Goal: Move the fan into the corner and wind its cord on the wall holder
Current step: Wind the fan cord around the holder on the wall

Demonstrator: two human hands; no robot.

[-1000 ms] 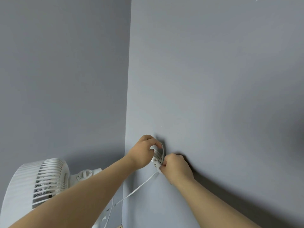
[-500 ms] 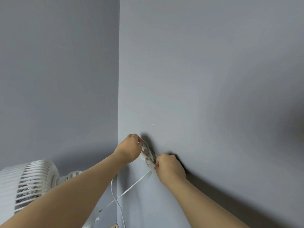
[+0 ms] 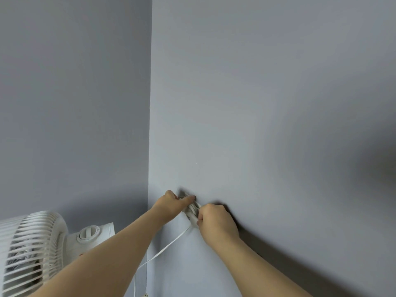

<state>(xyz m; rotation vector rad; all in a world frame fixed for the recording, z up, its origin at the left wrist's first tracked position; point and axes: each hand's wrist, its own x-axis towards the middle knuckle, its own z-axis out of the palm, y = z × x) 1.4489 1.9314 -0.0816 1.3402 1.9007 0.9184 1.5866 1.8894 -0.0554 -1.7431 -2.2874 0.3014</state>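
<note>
White slatted plastic fan stands low at left, beside the corner of the grey walls. Its white flat cord runs up right to the small white wall holder, wound in coils there. Your left hand grips the coils' top; your right hand pinches their lower end, fingers curled.
</note>
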